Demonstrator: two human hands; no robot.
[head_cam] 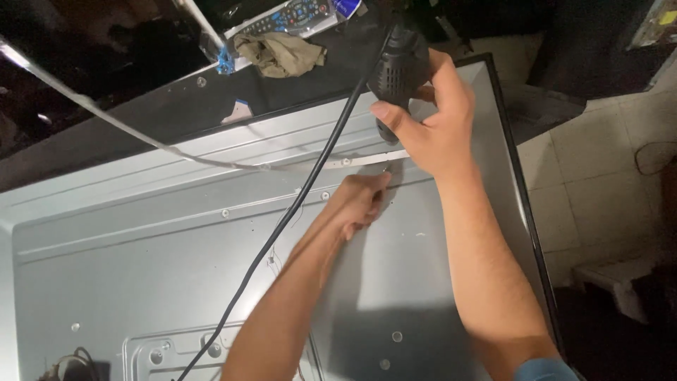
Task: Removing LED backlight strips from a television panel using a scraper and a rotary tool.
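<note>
A large grey metal back panel (141, 254) of a flat screen lies flat before me. My right hand (430, 120) grips a black corded power tool (396, 70), its tip pointing down at the panel. My left hand (363, 201) is closed just below the tip, pinching something small against the panel; what it is cannot be made out. A thin white strip (211, 161) runs from the upper left across the panel to the spot under the tool. The tool's black cord (282, 226) trails down to the bottom edge.
Beyond the panel's far edge lie a remote control (300, 15) and a crumpled beige rag (281, 53) on a dark surface. A black frame edge (525, 204) borders the panel on the right, with a tiled floor (599, 183) beyond it.
</note>
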